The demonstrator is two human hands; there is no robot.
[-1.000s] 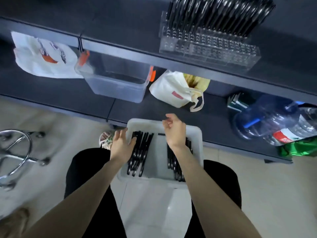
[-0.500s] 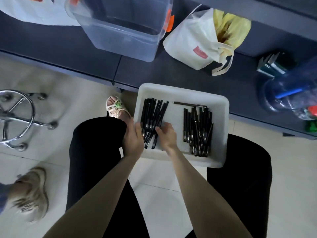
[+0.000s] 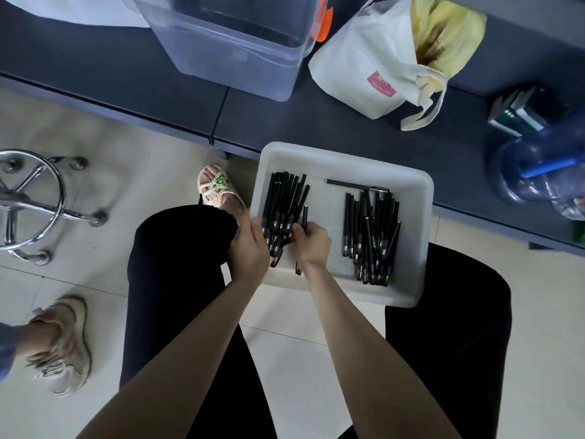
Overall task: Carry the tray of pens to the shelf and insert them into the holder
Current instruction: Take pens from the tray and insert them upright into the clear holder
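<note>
A white tray [image 3: 411,188] rests on my lap against the edge of the dark shelf [image 3: 316,122]. It holds two bunches of black pens: a left bunch [image 3: 285,201] and a right bunch [image 3: 370,236], plus one pen lying crosswise [image 3: 354,184] at the top. My left hand [image 3: 250,248] grips the near ends of the left bunch. My right hand [image 3: 311,245] pinches a single black pen [image 3: 304,213] beside that bunch. The pen holder is out of view.
On the shelf stand a clear plastic bin [image 3: 240,42], a white cloth bag with yellow contents [image 3: 373,68], a blue water jug [image 3: 538,172] and small boxes [image 3: 519,112]. A chrome stool base [image 3: 28,204] and another person's shoe [image 3: 63,346] are on the tiled floor at left.
The view tilted down, so the holder on the upper shelf dropped out of sight. Both hands came to the near ends of the left bunch, and my right hand picked out one pen.
</note>
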